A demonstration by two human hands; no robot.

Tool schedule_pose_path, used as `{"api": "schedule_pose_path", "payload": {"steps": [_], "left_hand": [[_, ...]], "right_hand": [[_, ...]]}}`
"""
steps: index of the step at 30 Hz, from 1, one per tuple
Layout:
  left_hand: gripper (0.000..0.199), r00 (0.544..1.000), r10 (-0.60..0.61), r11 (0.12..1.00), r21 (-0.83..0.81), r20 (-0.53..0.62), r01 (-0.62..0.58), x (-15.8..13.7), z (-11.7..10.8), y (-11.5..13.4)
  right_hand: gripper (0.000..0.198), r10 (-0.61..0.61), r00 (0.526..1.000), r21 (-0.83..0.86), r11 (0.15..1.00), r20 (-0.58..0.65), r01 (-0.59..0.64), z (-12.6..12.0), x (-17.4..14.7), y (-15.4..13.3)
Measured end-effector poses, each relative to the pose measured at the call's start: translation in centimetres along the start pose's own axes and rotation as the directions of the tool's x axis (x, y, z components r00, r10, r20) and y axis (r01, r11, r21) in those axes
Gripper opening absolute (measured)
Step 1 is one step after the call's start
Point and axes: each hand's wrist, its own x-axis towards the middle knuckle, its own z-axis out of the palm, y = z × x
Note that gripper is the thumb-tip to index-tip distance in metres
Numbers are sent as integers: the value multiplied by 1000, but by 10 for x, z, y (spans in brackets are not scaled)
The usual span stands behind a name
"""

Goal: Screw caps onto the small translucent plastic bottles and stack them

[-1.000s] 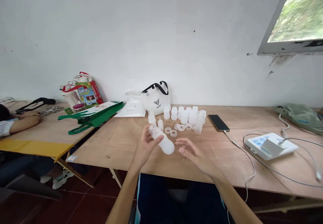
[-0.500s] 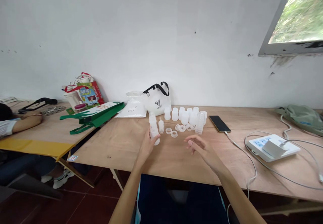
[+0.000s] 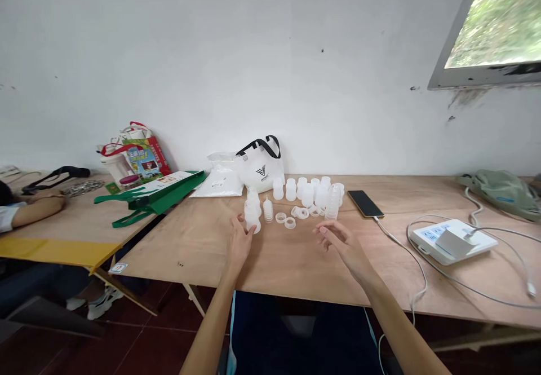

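Observation:
On the left side of a small group of parts, my left hand (image 3: 240,246) has its thumb and fingers around the lower part of a white translucent plastic bottle (image 3: 253,221). Another white piece (image 3: 252,193) shows just behind it. To the right of that bottle stands a small clear ribbed bottle with a pointed tip (image 3: 268,210). My right hand (image 3: 340,245) is over the table on the right, fingers apart and loosely bent, holding nothing. Between the hands and farther back lie several clear plastic rings (image 3: 289,223). A taller clear ribbed bottle (image 3: 333,203) stands beyond my right hand.
Several white bottles (image 3: 307,194) stand in a cluster behind the rings. At the back are a white bag (image 3: 261,172) and a plastic pouch (image 3: 220,182). Rightward lie a phone (image 3: 366,203), cables and a white box (image 3: 452,242). Another person's arm (image 3: 38,210) rests on the left table.
My left hand has moved slightly left and away from me with the white bottle, which now looks more upright. My right hand has barely moved. The view has shifted a little.

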Motion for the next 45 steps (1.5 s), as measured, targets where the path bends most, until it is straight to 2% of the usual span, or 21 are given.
{"api": "schedule_pose_path", "payload": {"steps": [6,9,11,14,16,21,26,29,36,41,45], "left_hand": [[26,999,-27,995,95,18,25,1,3,-1],[19,999,2,996,85,42,-5,0,2,4],[20,994,34,997,59,100,-40,-1,1,9],[31,973,93,995,-1,211,-95,-3,-2,15],[33,965,103,995,-44,243,-95,-3,-3,16],[33,966,55,997,-73,253,-37,1,-2,6],[33,959,56,996,-80,277,-35,4,-1,0],[31,957,63,997,-69,282,-46,3,0,-2],[29,953,109,994,-52,283,-99,0,4,-4],[25,905,167,986,-51,392,-160,-16,14,20],[22,831,306,936,11,465,-351,-40,32,40]], "right_hand": [[35,4,1000,-31,1000,7,-4,-1,1,1],[34,36,996,-106,994,84,-27,-1,1,5],[33,63,985,-219,975,163,-26,-1,1,8],[29,83,966,-422,906,244,29,1,0,16],[27,86,955,-492,868,284,69,3,1,23],[24,54,946,-552,822,320,140,6,4,42],[23,-14,942,-699,666,336,259,10,4,55],[25,-24,940,-753,592,341,288,12,2,60],[30,-66,933,-763,558,353,328,12,1,65],[38,-63,930,-787,514,361,340,13,1,72],[45,-40,939,-826,463,343,321,13,0,82]]}}
